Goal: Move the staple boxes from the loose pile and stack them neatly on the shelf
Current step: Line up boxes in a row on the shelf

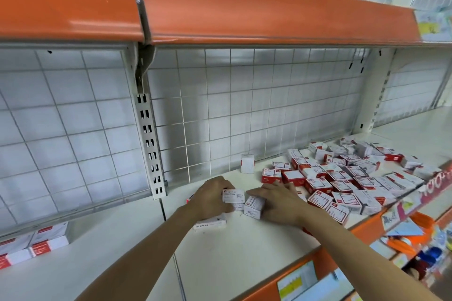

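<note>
Both hands [212,197] curled around boxes [232,199]

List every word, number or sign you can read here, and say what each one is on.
"STAPLES": side of the flat box under the left hand.
Box in left hand: printed lines, blurred.
Box in right hand: print blurred.
Pile: red-and-white labels, too small to read.
Shelf-edge strip: large white characters, partly cut off, unreadable.
Price tags below: blurred.
</note>
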A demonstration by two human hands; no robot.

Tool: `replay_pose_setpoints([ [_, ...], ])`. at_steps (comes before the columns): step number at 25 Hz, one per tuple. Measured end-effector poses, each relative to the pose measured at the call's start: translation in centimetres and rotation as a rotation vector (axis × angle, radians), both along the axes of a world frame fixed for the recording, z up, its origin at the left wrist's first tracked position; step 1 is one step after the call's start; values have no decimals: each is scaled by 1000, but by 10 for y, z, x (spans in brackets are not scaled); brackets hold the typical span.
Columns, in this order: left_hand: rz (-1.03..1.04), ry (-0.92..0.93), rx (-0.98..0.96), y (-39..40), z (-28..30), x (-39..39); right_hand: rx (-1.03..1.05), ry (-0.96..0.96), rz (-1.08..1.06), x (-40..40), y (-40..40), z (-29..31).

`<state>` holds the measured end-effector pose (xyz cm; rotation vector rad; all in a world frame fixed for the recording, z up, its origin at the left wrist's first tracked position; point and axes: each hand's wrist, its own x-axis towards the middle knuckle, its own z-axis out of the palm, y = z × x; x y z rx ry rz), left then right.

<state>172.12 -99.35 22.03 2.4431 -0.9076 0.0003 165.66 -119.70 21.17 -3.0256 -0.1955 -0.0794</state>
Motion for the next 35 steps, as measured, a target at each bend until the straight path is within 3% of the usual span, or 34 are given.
replay_pose_setpoints([
  [2,20,-69,-151,4,3,-3,-35,-121,-9,-3,3,2],
  [5,32,-95,-288,13,7,-6,135,-220,-37,-7,9,8],
  [14,172,4,-273,85,8,-26,512,-222,112,-15,69,24],
  [22,445,96,-247,196,5,-56,568,-105,271,-2,166,27],
  [35,611,86,-75,312,-1,-109,479,21,512,4,283,13],
])
